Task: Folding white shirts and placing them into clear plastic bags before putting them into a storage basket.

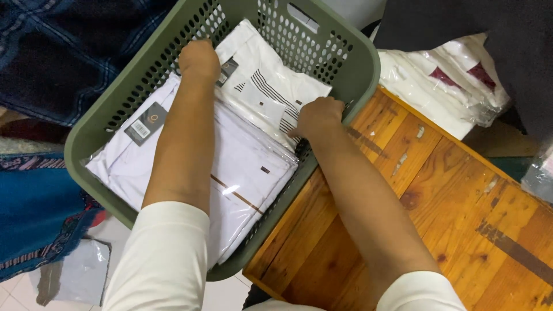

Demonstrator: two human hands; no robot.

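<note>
Both hands reach into a green perforated plastic laundry basket (357, 63) set on the orange wooden tabletop (449, 213). The left hand (199, 57) and right hand (318, 117) each clench an edge of a clear-bagged folded white shirt (259, 86) lying atop the stacked shirts.

This looks like a small clothing shop's back room or a home packing corner — stock rather than laundry. Under the fingers of both hands lie folded white shirts sealed in clear plastic bags (242, 167) with hang tags (146, 124), stacked in a green perforated basket (345, 63). Beyond the right fingers more bagged garments (438, 86) are heaped on a worn wooden table (449, 207). Left of the left fingers, loose dark and blue fabrics (46, 63) are piled — below them, a pale tiled floor (222, 294).
</note>
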